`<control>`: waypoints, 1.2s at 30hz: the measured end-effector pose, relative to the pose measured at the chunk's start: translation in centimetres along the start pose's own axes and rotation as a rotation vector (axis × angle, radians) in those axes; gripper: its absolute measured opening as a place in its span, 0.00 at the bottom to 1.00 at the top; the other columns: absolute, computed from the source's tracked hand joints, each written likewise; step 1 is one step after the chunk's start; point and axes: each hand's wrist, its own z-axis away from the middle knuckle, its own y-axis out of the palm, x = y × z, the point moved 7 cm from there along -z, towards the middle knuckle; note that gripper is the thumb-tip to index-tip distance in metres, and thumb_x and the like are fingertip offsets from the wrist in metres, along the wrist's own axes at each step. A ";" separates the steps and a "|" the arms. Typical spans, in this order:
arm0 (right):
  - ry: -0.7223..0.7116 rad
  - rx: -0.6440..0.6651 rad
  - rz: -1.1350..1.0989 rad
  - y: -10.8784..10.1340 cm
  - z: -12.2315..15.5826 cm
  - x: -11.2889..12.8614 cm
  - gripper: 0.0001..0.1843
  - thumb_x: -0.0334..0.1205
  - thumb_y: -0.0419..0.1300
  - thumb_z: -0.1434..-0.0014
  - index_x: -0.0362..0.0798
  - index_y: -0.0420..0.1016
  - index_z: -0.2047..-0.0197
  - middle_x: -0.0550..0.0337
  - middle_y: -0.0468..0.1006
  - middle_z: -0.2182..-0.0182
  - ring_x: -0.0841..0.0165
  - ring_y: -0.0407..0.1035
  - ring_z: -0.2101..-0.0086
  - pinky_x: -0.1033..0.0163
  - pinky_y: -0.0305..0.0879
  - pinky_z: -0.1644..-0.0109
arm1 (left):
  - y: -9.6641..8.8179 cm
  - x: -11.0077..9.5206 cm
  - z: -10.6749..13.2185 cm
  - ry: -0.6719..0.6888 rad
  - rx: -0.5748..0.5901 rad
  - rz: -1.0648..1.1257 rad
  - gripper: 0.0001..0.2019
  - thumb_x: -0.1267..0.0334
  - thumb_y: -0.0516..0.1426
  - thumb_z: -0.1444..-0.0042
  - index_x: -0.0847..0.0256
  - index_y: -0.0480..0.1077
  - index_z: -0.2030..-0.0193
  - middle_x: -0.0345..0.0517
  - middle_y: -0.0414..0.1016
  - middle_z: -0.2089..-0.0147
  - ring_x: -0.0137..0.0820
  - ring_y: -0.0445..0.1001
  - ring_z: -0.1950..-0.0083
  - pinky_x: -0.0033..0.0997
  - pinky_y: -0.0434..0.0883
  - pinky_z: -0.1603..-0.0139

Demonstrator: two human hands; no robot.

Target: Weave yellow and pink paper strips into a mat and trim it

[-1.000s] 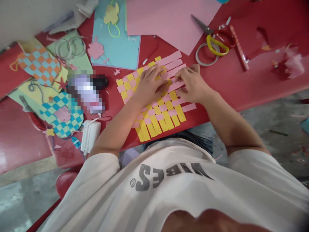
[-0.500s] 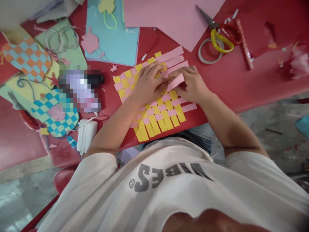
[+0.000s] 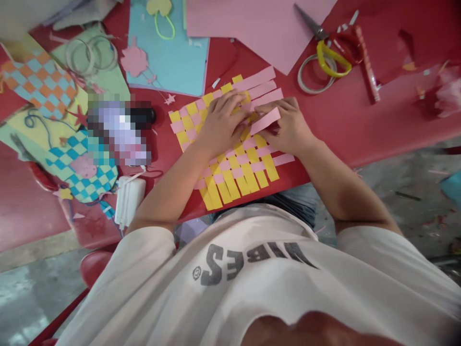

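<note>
A woven mat of pink and yellow paper strips [image 3: 236,161] lies before me at the table's near edge, with loose strip ends at its right and near sides. Over its middle rests my left hand [image 3: 224,122], fingers stretched out on the weave; its fingertips and thumb come close to the right hand. At the mat's right side my right hand [image 3: 291,126] is closed, thumb and index finger bent around a pink paper strip [image 3: 265,121] whose end sticks up. Where the fingertips meet the weave is partly hidden.
Scissors [image 3: 326,53] lie beside a tape roll [image 3: 306,77] at the upper right. Pink paper [image 3: 248,24] and a blue sheet [image 3: 169,62] are behind the mat. Finished-looking checkered weaves [image 3: 39,81], a blurred-out item [image 3: 122,129] and a white power bank [image 3: 129,202] are on the left.
The raised pink strip and my right hand have shifted slightly right. My left hand stays almost in place on the mat.
</note>
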 end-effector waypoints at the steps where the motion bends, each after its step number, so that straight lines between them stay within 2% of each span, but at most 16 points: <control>1: -0.013 -0.010 -0.007 -0.1 0.1 0.1 0.24 0.55 0.70 0.26 0.62 0.80 0.31 0.59 0.87 0.33 0.47 0.79 0.37 0.27 0.64 0.22 | 0.0 0.0 0.0 0.000 -0.001 -0.002 0.25 0.40 0.50 0.16 0.45 0.75 0.25 0.51 0.71 0.15 0.56 0.59 0.07 0.73 0.56 0.07; 8: -0.036 -0.035 -0.048 -0.2 0.4 -0.4 0.26 0.55 0.73 0.27 0.56 0.79 0.31 0.50 0.86 0.33 0.44 0.79 0.38 0.25 0.65 0.24 | 0.0 0.1 0.0 0.003 -0.002 -0.017 0.24 0.39 0.49 0.16 0.46 0.77 0.28 0.50 0.69 0.14 0.55 0.59 0.07 0.73 0.57 0.08; 14: -0.032 -0.031 0.014 0.3 0.3 -0.5 0.33 0.56 0.69 0.28 0.58 0.76 0.24 0.51 0.85 0.33 0.37 0.75 0.31 0.20 0.62 0.22 | 0.2 0.1 0.0 -0.018 0.001 -0.059 0.25 0.40 0.47 0.14 0.49 0.75 0.30 0.49 0.68 0.13 0.51 0.58 0.07 0.69 0.58 0.07; 19: -0.025 -0.001 0.034 0.6 0.3 -0.3 0.36 0.53 0.67 0.28 0.60 0.73 0.20 0.51 0.85 0.34 0.35 0.75 0.31 0.20 0.61 0.21 | -0.3 -0.3 -0.1 -0.049 0.039 -0.019 0.25 0.40 0.49 0.15 0.48 0.73 0.25 0.51 0.68 0.13 0.52 0.58 0.07 0.66 0.58 0.07; 27: -0.036 -0.001 0.039 0.5 0.3 -0.1 0.36 0.50 0.67 0.31 0.59 0.76 0.22 0.50 0.84 0.31 0.37 0.75 0.31 0.21 0.59 0.21 | -0.3 -0.1 -0.1 -0.050 0.060 0.002 0.26 0.40 0.51 0.17 0.47 0.71 0.22 0.52 0.66 0.12 0.53 0.56 0.06 0.67 0.56 0.07; 33: -0.036 0.009 0.029 0.5 0.6 -0.3 0.35 0.57 0.64 0.28 0.59 0.74 0.22 0.50 0.82 0.29 0.36 0.73 0.29 0.20 0.57 0.22 | -0.2 0.1 -0.1 -0.060 0.056 0.015 0.26 0.39 0.51 0.17 0.45 0.71 0.22 0.52 0.67 0.12 0.54 0.56 0.07 0.68 0.55 0.06; 36: 0.034 -0.021 0.001 0.0 0.5 -0.6 0.34 0.59 0.63 0.27 0.61 0.73 0.22 0.53 0.86 0.34 0.37 0.72 0.30 0.18 0.55 0.22 | -0.1 0.1 -0.1 -0.049 0.032 0.012 0.27 0.38 0.51 0.17 0.46 0.72 0.23 0.52 0.68 0.13 0.53 0.57 0.07 0.68 0.56 0.07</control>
